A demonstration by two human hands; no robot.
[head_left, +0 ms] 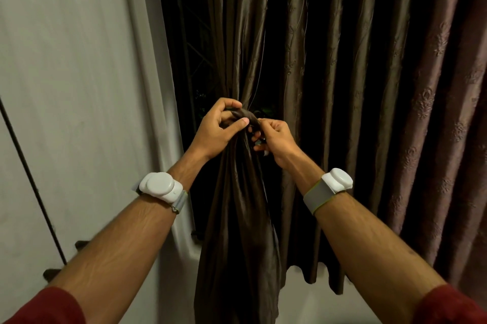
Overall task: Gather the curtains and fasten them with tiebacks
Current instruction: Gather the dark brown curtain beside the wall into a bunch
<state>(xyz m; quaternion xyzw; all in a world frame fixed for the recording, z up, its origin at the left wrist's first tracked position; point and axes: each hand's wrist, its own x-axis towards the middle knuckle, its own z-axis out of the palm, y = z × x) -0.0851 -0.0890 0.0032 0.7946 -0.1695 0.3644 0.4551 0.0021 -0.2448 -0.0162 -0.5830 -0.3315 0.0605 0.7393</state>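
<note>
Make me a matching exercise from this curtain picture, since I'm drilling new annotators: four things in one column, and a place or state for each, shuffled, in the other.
Things
1. gathered curtain
2. patterned curtain
3. wall
4. wristbands

Places or states
A. hangs loose at the far right, reddish brown
B. white units, one on each forearm
C. pale and bare, at the left
D. bunched at the middle, in the grip of the left hand and right hand

Pairs: 1-D, 2-A, 3-C, 4-B
</note>
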